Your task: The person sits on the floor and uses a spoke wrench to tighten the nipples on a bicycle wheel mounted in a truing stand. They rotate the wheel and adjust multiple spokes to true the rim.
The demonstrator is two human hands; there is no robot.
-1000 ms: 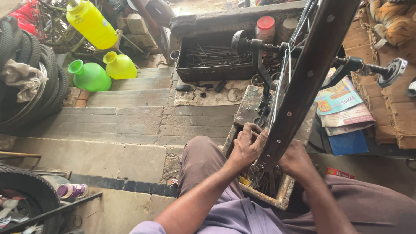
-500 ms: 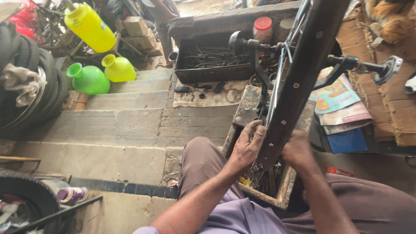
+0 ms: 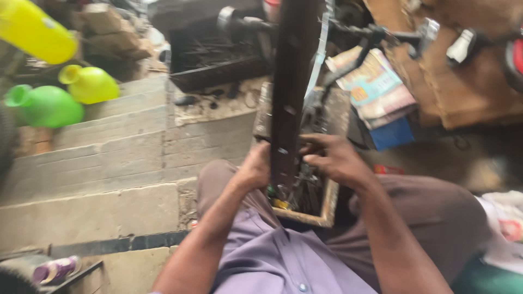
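A dark bicycle wheel rim (image 3: pixel 291 81) stands upright between my knees, its lower part over a wooden box of small parts (image 3: pixel 327 204). My left hand (image 3: pixel 256 166) grips the rim's left side. On the right side, my right hand (image 3: pixel 332 158) holds the rim with fingers curled around its edge. Thin metal spokes (image 3: pixel 318 60) run beside the rim. The picture is blurred by motion.
A green jug (image 3: pixel 46 106) and a yellow jug (image 3: pixel 90 84) lie on brick steps at the left, and a yellow bottle (image 3: pixel 35 32) is above them. A black tray of tools (image 3: pixel 210 54) sits ahead. Papers (image 3: pixel 376 87) and a blue box (image 3: pixel 392 133) lie at the right.
The view has swung and closed in. The rim now stands nearly vertical instead of leaning right. My right hand has moved up onto the rim's edge.
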